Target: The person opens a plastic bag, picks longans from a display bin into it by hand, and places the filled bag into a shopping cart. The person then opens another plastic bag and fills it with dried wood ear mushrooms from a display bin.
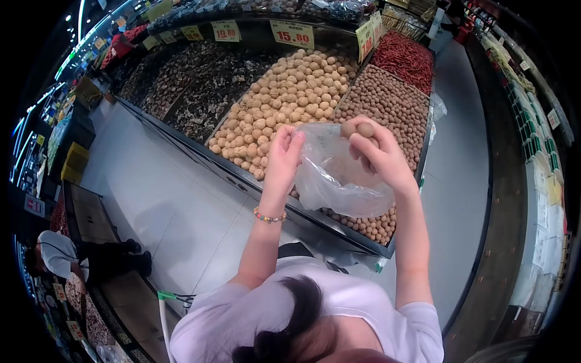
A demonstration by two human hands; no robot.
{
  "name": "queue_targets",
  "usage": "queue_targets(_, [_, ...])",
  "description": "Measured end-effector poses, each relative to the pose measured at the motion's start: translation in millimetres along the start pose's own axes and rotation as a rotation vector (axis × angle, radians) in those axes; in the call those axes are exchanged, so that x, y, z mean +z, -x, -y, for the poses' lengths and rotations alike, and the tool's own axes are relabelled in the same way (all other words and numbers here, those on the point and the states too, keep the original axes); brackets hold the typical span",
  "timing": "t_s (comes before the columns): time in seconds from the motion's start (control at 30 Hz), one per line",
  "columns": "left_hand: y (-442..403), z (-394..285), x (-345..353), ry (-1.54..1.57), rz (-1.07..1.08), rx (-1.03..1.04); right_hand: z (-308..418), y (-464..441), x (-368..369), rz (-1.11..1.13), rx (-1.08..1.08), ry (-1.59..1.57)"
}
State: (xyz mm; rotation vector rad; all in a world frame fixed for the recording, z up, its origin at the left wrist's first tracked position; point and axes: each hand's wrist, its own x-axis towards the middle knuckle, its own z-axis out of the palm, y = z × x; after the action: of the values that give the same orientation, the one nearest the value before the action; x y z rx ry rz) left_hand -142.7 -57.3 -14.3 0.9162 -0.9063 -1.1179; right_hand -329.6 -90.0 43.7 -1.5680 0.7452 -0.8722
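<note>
left hand (282, 156) – pinching plastic bag (324, 184) at its rim | right hand (387, 158) – clamped on brown nuts (365, 129) by bag's mouth

Behind round tan walnuts (290, 94): I read red 15.80 on a pale-yellow rectangular card (292, 34).
Smaller pale-yellow rectangular card (226, 31) leftward: red 19.80.

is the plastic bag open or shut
Open: the left hand holds the plastic bag near its rim, and its mouth gapes.

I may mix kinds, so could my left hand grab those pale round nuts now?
Probably not without letting go: the left hand is holding the plastic bag, though the pale round nuts lie mostly uncovered beyond.
</note>
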Motion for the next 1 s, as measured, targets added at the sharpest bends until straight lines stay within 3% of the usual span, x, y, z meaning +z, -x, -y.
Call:
queue_targets(0.03, [1, 1, 6, 0.055, 0.004, -0.012, 2, 4, 4, 0.119, 0.080, 0.083])
queue_targets(0.13, [-4, 2, 13, 0.164, 0.041, -0.030, -31, 1, 4, 0.203, 0.222, 0.248])
queue_targets(0.23, [-6, 13, 12, 0.216, 0.106, -0.033, -53, -6, 3, 0.353, 0.194, 0.445])
queue_targets(0.4, [0, 3, 8, 0.438, 0.069, -0.145, -54, -23, 32, 0.472, 0.322, 0.840])
queue_targets(0.5, [-1, -5, -13, 0.524, -0.027, -0.163, -42, -36, 50, 0.537, 0.194, 0.904])
queue_targets(0.57, [1, -11, -28, 0.561, -0.166, -0.181, -74, -41, 57, 0.422, -0.006, 0.921])
queue_targets(0.63, [5, -22, -39, 0.600, -0.139, -0.162, -64, -41, 68, 0.394, -0.181, 0.911])
queue_targets(0.77, [17, -39, -57, 0.644, -0.134, -0.121, 4, -27, 56, 0.381, -0.347, 0.501])
queue_targets(0.83, [25, -48, -54, 0.626, -0.196, -0.045, 4, -28, 26, 0.293, -0.232, 0.279])
queue_targets(0.9, [33, -48, -54, 0.590, -0.312, -0.003, -27, -40, 1, 0.011, -0.137, 0.290])
queue_targets(1.0, [50, -46, -41, 0.557, -0.396, 0.057, -138, -53, -50, -0.074, 0.026, 0.877])
